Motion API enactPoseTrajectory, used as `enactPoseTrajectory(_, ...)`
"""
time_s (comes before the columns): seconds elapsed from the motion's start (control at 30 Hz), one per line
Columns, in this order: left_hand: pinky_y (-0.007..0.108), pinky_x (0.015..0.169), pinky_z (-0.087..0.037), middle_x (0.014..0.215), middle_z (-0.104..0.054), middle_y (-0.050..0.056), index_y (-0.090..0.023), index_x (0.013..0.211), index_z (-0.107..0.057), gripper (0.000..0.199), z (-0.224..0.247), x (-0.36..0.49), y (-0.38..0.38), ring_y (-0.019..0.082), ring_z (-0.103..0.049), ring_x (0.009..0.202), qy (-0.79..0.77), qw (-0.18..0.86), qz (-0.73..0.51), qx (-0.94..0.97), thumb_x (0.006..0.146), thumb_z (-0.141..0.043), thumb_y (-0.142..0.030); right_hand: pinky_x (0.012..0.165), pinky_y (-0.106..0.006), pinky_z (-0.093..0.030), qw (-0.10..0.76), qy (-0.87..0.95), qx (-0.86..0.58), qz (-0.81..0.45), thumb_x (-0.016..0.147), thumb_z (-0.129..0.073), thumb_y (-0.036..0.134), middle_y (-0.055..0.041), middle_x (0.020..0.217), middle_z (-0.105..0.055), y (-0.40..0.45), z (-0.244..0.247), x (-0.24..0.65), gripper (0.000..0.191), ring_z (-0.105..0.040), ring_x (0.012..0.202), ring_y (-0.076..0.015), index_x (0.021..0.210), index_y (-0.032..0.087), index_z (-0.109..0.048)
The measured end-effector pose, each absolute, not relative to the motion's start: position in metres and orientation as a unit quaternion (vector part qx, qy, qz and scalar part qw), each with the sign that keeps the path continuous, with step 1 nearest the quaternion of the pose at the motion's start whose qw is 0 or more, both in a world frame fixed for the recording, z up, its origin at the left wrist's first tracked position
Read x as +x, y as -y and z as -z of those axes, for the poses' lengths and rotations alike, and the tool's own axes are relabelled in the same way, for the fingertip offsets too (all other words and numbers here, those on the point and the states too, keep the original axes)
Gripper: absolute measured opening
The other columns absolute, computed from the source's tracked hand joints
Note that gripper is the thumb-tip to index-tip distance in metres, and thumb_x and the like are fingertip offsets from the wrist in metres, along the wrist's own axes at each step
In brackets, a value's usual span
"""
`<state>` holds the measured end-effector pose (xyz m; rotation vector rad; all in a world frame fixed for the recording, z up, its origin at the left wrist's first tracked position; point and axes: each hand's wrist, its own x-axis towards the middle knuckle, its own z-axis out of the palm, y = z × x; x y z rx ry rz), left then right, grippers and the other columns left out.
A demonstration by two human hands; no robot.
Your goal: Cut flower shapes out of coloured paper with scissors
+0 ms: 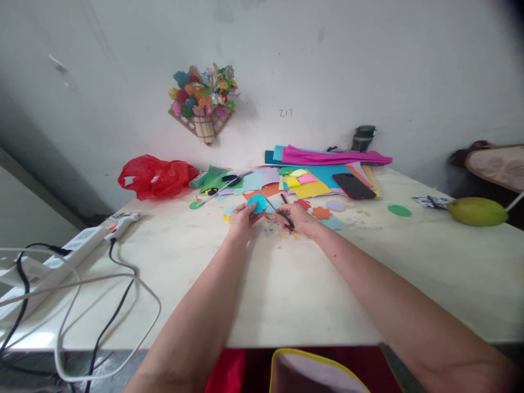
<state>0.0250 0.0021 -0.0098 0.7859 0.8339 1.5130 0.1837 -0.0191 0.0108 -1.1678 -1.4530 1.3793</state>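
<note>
My left hand (244, 219) pinches a blue paper flower (257, 204) near the middle of the table. Just right of it, my right hand (298, 219) is closed around dark-handled scissors (286, 218), whose blades point up and left toward the flower's right edge. Whether the blades touch the paper is too small to tell. Tiny paper scraps (282, 234) lie below the hands. Beside my right hand are an orange paper flower (322, 213), a red one (302, 204) and a purple oval (335, 206).
Coloured sheets (313, 188) and a phone (353, 186) lie behind the hands. A red plastic bag (158, 177) sits back left, a power strip (82, 240) with cables at left. Yellow-green fruit-shaped object (477, 212) at right; dark cup (363, 138) at back; second scissors (232, 179) behind.
</note>
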Motion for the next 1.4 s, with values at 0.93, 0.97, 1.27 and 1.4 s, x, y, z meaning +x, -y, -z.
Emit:
enactPoseTrajectory(0.93,0.033,0.07,-0.054,0.075,-0.066,0.004,-0.015,0.08,-0.062,0.036,0.0,0.02,0.005,0.017,-0.064,0.07,-0.328,0.567,-0.588,0.475,0.057,-0.078,-0.037,0.03,-0.014,-0.028,0.359,0.662,-0.387,-0.532,0.07,-0.069,0.037,-0.0007,0.058,-0.061,0.023,-0.015,0.2,0.029,-0.055,0.041,-0.0072,0.073,0.014,-0.052)
enactPoseTrajectory(0.97,0.032,0.067,-0.054,0.075,-0.066,0.004,-0.015,0.081,-0.061,0.036,0.0,0.02,0.004,0.017,-0.065,0.069,-0.33,0.566,-0.589,0.474,0.057,-0.077,-0.037,0.03,-0.014,-0.028,0.359,0.664,-0.386,-0.53,0.07,-0.069,0.037,-0.0008,0.058,-0.061,0.024,-0.015,0.199,0.028,-0.055,0.041,-0.0073,0.073,0.014,-0.052)
enactPoseTrajectory(1.27,0.03,0.07,-0.053,0.066,-0.061,-0.001,-0.014,0.072,-0.062,0.034,0.001,0.021,0.002,0.009,-0.056,0.056,-0.345,0.545,-0.607,0.464,0.052,-0.081,-0.033,0.031,-0.015,-0.03,0.344,0.681,-0.383,-0.52,0.073,-0.066,0.036,-0.0005,0.057,-0.061,0.022,-0.012,0.2,0.025,-0.055,0.041,-0.0078,0.075,0.014,-0.054)
enactPoseTrajectory(1.4,0.032,0.075,-0.053,0.07,-0.063,0.002,-0.013,0.072,-0.065,0.031,0.002,0.02,0.001,0.012,-0.059,0.065,-0.336,0.548,-0.609,0.464,0.054,-0.08,-0.032,0.03,-0.014,-0.029,0.34,0.689,-0.384,-0.511,0.073,-0.066,0.036,-0.0001,0.055,-0.06,0.021,-0.011,0.199,0.026,-0.054,0.04,-0.0074,0.072,0.014,-0.053)
